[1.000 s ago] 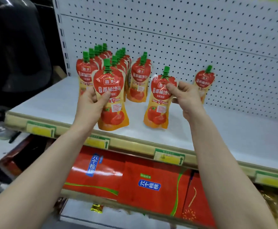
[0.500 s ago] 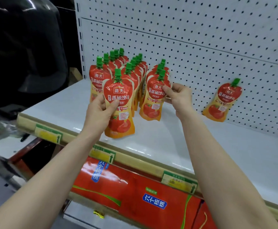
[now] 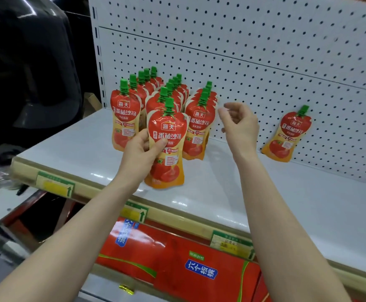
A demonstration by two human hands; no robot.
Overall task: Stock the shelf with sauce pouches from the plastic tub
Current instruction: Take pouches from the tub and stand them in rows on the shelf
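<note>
The left hand (image 3: 140, 151) grips a red and orange plastic sauce pouch (image 3: 166, 147) with a green spout cap, thumb across the front label and fingers behind its left edge. The pouch is upright, its base right at the flat white metal shelf (image 3: 264, 203); whether it touches cannot be told. The right hand (image 3: 240, 125) hangs to the right of that pouch, fingers loosely curled, holding nothing and touching no pouch. Beyond and between the two hands stand three rows of matching pouches (image 3: 199, 123), running back to the white perforated pegboard wall (image 3: 243, 51). The front pouch of the right row stands just left of the right hand's fingertips. Well to the right of the right hand a single pouch (image 3: 288, 134) leans against the pegboard. Below both forearms, under yellow-green price tags (image 3: 55, 186), lie red cartons with blue labels (image 3: 177, 262)
</note>
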